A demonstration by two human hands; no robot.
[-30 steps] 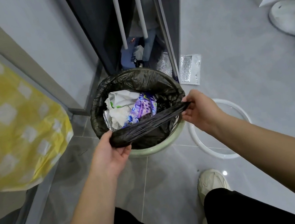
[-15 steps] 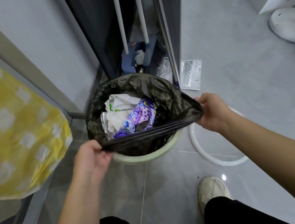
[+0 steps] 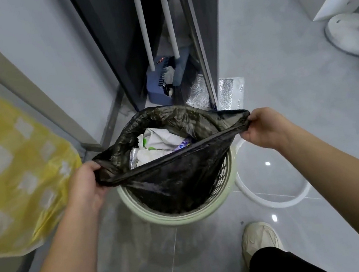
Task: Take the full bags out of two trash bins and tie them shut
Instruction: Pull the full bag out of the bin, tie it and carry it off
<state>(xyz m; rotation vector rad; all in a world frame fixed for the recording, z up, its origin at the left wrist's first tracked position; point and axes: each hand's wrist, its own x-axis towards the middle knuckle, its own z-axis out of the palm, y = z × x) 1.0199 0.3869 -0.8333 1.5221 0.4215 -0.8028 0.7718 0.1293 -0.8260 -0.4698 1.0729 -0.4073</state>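
Fingers of the left hand and right hand are closed on opposite corners of the black bag, stretching its mouth. It sits partly lifted in the green bin, rubbish inside. Lifting is under way; next, I judge, pull it clear and knot the corners.
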